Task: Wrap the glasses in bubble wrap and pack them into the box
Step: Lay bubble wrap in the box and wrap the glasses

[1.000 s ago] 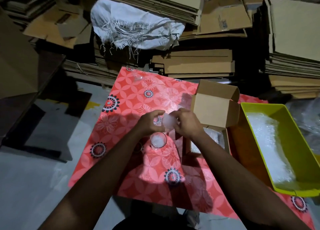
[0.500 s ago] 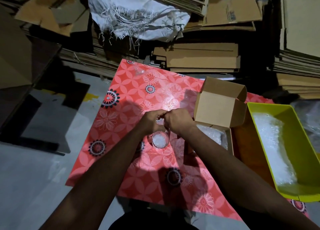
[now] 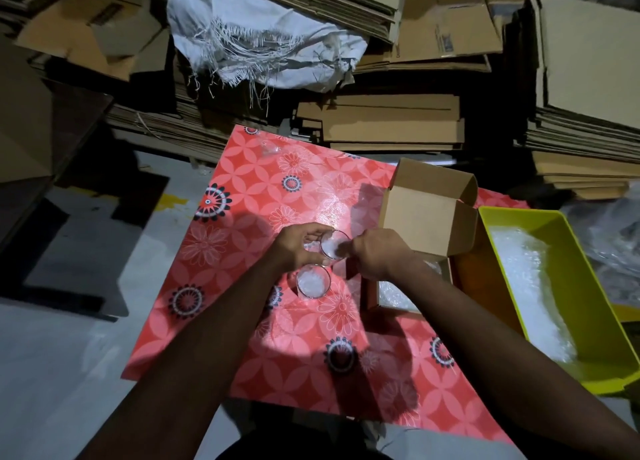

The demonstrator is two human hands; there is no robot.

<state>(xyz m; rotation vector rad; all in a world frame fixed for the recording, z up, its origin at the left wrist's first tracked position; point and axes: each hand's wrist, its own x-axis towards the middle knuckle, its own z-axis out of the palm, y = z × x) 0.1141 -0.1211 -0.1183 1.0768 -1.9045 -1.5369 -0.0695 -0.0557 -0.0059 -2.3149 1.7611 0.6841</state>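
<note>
On the red flowered sheet [image 3: 242, 189], my left hand [image 3: 299, 248] grips a clear glass [image 3: 333, 244] with bubble wrap stuffed in its mouth. My right hand [image 3: 375, 253] has its fingers curled at the rim of that glass, on the wrap inside. A second glass [image 3: 312, 281], also filled with bubble wrap, stands upright just below the held one. The small cardboard box [image 3: 429, 217] sits to the right with its lid up; bubble wrap [image 3: 394, 295] lines its bottom, partly hidden by my right wrist.
A yellow bin [image 3: 602, 328] holding bubble wrap stands at the right edge of the sheet. Stacks of flattened cardboard [image 3: 391, 123] and a white woven sack [image 3: 263, 43] line the far side. Grey floor [image 3: 69, 373] lies to the left.
The wad of bubble wrap that my hands held above the glass has gone down into the glass's mouth. My hands stayed close together above the second glass.
</note>
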